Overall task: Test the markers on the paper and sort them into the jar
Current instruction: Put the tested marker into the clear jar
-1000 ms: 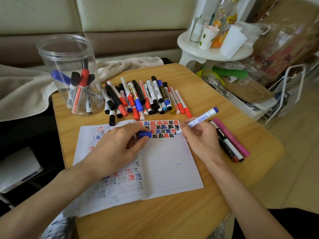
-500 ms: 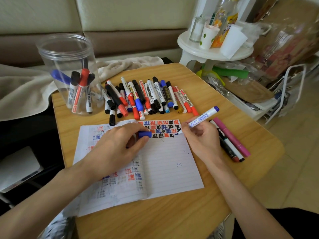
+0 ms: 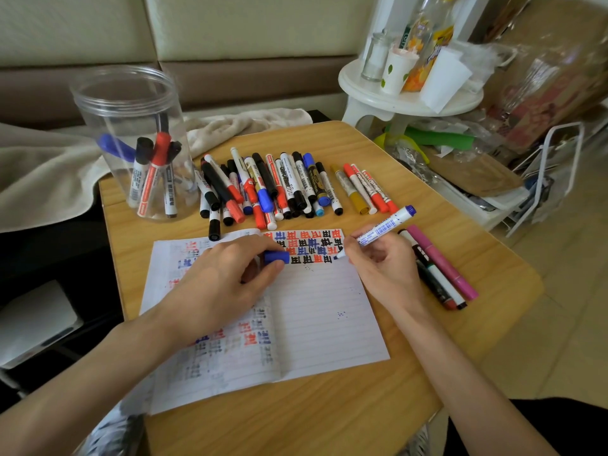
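Right hand [image 3: 378, 268] grips a blue marker [image 3: 383, 229], tip on the paper [image 3: 316, 311]; left hand [image 3: 227, 278] pinches its cap [image 3: 276, 257]; the jar [image 3: 131, 143] holds few markers; a large pile [image 3: 279, 189] awaits testing.

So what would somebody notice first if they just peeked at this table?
Probably the big heap of markers at the back, red, blue and black. Then the paper in front, its top rows full of colourful marks, where the right hand holds a blue marker and the left hand pinches a blue cap. A clear jar stands back left.
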Action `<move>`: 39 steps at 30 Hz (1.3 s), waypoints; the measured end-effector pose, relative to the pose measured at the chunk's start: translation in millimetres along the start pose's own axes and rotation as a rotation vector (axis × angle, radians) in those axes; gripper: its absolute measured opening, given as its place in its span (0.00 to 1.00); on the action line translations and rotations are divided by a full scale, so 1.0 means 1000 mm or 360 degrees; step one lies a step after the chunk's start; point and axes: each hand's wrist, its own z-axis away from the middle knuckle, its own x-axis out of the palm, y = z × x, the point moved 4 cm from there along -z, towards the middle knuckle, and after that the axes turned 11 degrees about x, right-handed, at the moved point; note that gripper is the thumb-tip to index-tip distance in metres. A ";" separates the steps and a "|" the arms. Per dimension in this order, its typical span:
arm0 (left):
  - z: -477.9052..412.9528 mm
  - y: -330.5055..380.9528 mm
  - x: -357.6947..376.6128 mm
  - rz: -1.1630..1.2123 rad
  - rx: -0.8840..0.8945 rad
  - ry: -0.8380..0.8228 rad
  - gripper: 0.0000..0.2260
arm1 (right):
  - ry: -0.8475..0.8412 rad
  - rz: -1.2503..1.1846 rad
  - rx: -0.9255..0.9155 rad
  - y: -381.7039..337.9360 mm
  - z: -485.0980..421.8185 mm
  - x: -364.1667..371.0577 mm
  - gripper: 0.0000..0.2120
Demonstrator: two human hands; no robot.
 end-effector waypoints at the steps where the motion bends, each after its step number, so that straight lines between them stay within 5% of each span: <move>1: 0.000 0.000 0.000 -0.0002 0.0000 0.0002 0.08 | 0.0009 0.0011 0.0006 0.001 0.000 0.000 0.03; 39: -0.001 0.000 0.000 0.0004 -0.0009 -0.0018 0.10 | 0.0089 -0.0095 0.0094 -0.001 0.000 -0.003 0.04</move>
